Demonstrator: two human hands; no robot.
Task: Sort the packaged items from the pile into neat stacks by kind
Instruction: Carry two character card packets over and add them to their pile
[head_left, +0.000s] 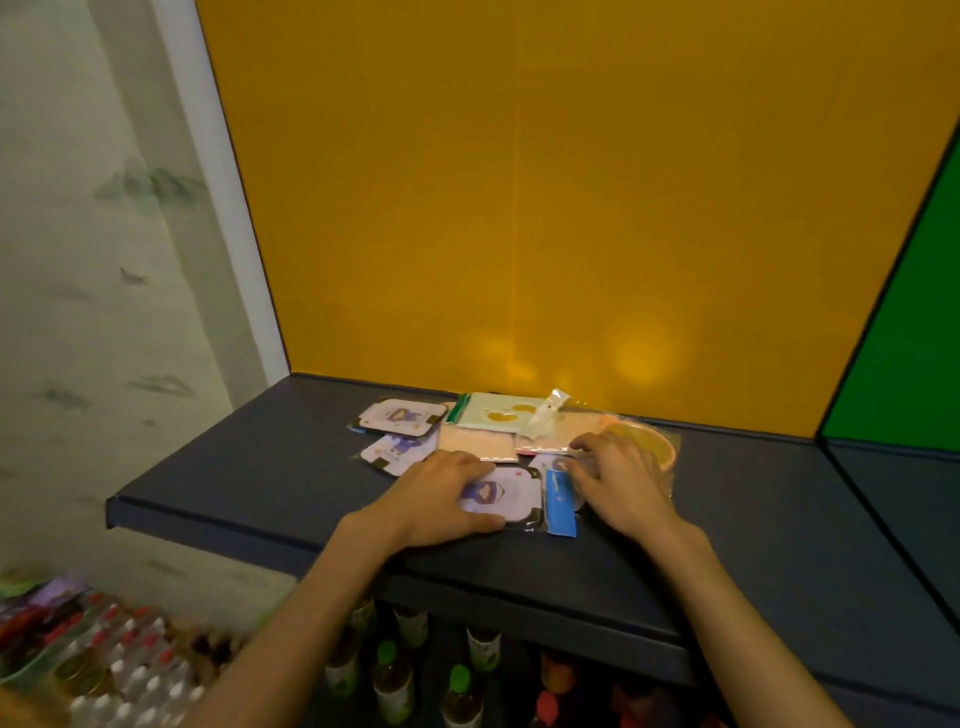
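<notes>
Nearest us, the left hand (441, 493) lay on the near card (501, 499), fingers curled over its left edge, thumb along its near edge. We found that card in the pile's near part on the shelf (249, 467), nearly square, tilted slightly. Our right hand (618, 478), fingers bent and spread, touched the clear packets (561, 462) just right. We judged the left hand nearer.
</notes>
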